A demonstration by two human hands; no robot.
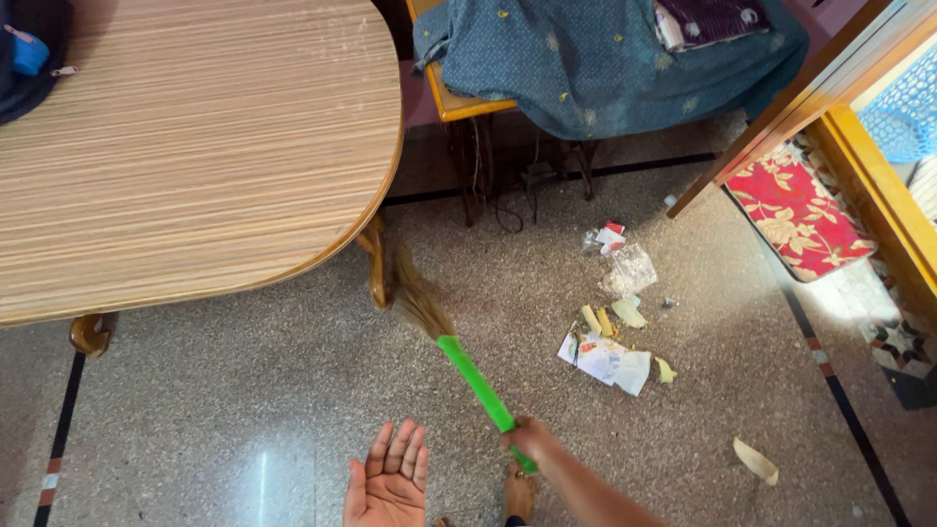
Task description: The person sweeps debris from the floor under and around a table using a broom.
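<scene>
My right hand (528, 441) grips the bright green handle of a broom (475, 381). Its brown bristle head (418, 298) reaches up to the left and touches the floor beside the table's leg (377, 262). My left hand (388, 478) is held out low in the view, palm up, fingers spread, holding nothing. A pile of rubbish (612, 332) lies on the speckled floor to the right of the broom: crumpled paper, a clear plastic wrapper, yellowish peels and a small red and white scrap. One pale scrap (756, 461) lies apart at the lower right.
A striped wooden table (195, 146) fills the upper left. Behind stands a stand draped in teal cloth (595, 59) with cables under it. A red flowered mat (795, 205) lies by a wooden door frame (781, 117) at right. My bare foot (519, 496) shows below the broom.
</scene>
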